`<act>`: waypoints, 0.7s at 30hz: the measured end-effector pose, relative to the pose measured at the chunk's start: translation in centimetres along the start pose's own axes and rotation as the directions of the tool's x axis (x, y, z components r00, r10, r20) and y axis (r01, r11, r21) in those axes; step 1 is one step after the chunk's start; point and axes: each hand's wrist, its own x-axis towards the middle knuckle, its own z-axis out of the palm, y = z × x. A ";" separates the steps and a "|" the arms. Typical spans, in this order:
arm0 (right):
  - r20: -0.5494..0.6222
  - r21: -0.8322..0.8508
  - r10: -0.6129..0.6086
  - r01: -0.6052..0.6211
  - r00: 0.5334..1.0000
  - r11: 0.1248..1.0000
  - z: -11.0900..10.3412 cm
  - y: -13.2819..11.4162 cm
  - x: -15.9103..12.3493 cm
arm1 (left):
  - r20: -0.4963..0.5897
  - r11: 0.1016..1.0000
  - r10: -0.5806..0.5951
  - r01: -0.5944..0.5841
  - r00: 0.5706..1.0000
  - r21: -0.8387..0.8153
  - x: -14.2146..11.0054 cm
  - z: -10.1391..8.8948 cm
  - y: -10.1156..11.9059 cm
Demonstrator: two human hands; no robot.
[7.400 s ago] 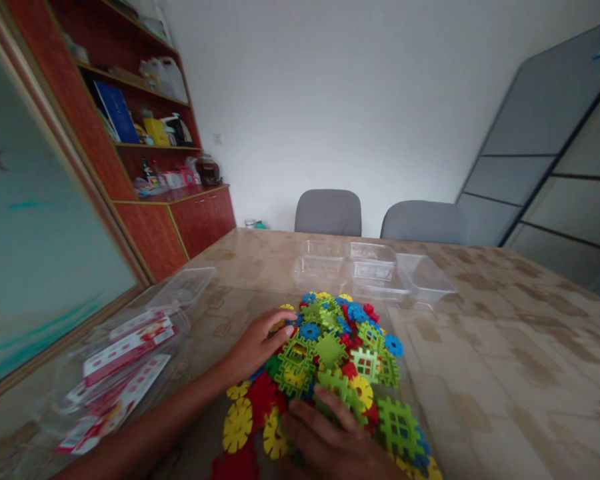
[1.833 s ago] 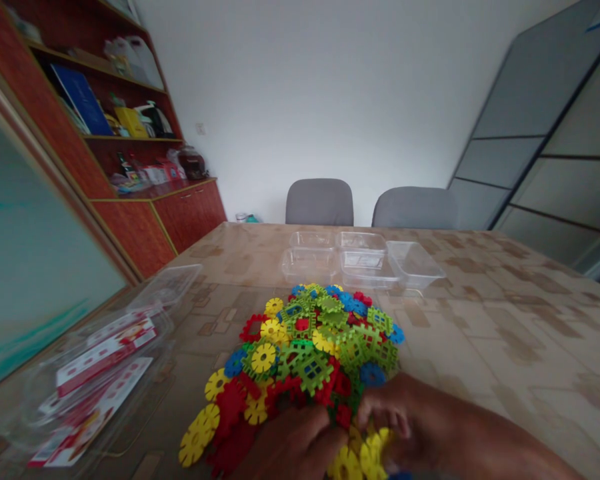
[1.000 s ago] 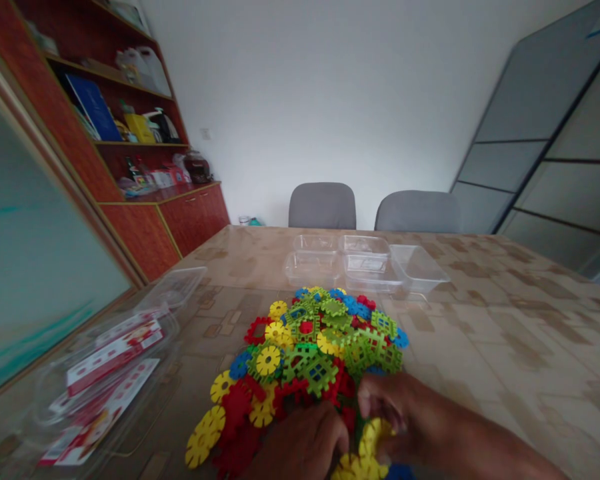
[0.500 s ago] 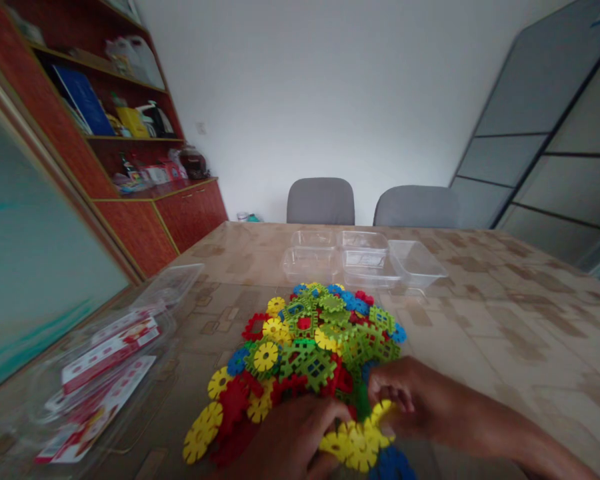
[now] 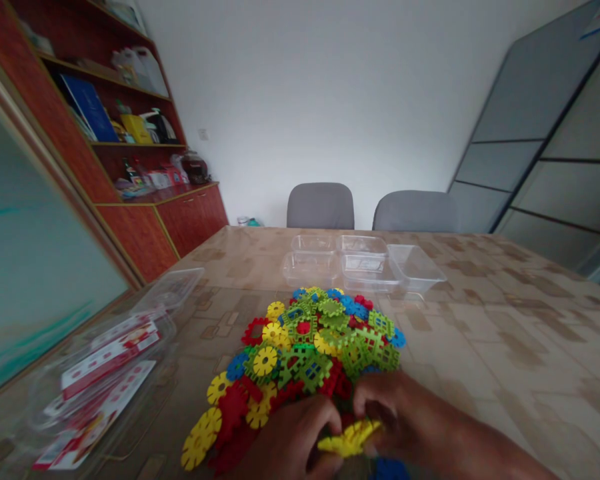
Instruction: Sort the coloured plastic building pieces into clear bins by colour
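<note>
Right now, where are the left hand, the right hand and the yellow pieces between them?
Left hand (image 5: 291, 435), head view, its back.
Right hand (image 5: 407, 412), head view, its back.
Yellow pieces (image 5: 349, 440), head view, their middle.

- Soft, fairly dim indoor light, cool and greyish in tone.
- The wall (image 5: 305, 127) is palest around its middle and greys toward the upper corners.
- A faint, pale sheen lies over the right of the table (image 5: 485, 333); its near left part is darker.
- Thin glints edge the clear boxes (image 5: 417, 263).
- Shadows are diffuse, deepest under and between the left hand (image 5: 293, 440) and right hand (image 5: 403, 413).
- Both hands look slightly smeared, and the yellow pieces (image 5: 350, 440) between them lack crisp edges.
- Wide-angle stretching slants the shelf (image 5: 123, 233) and cabinet (image 5: 505, 113), strongest at the sides.
- Small print on the labels (image 5: 105, 363) is too soft to read.
</note>
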 end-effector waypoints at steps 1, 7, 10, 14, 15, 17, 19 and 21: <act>-0.023 0.035 -0.017 0.017 1.000 0.999 0.2 0.2 0.2 | -0.034 0.999 -0.018 0.017 0.999 -0.039 0.0 0.0 0.0; -0.130 0.318 0.024 0.019 0.991 0.948 1.3 0.3 1.5 | -0.142 0.983 -0.121 0.098 0.983 -0.157 0.0 -0.6 0.2; -0.065 0.462 0.130 -0.086 0.989 0.883 1.5 0.0 1.8 | -0.183 0.975 -0.065 0.024 0.981 -0.220 0.0 -0.9 0.3; -0.074 0.496 0.152 -0.096 0.986 0.863 1.1 0.0 2.3 | -0.214 0.918 -0.072 -0.019 0.974 -0.395 0.6 -1.5 0.6; -0.089 0.498 0.146 -0.083 0.985 0.863 0.8 0.0 2.6 | -0.210 0.893 -0.105 -0.001 0.972 -0.449 0.9 -1.8 0.6; -0.113 0.512 0.130 -0.055 0.985 0.857 0.1 0.2 3.6 | -0.206 0.844 -0.167 0.031 0.964 -0.536 1.9 -2.7 0.6; -0.151 0.513 0.121 -0.027 0.981 0.858 -0.9 0.5 5.2 | -0.226 0.813 -0.183 0.018 0.957 -0.582 3.5 -3.9 0.1; -0.225 0.482 0.127 -0.003 0.966 0.876 -2.2 0.8 7.5 | -0.283 0.807 -0.166 -0.035 0.945 -0.589 5.8 -5.6 -0.7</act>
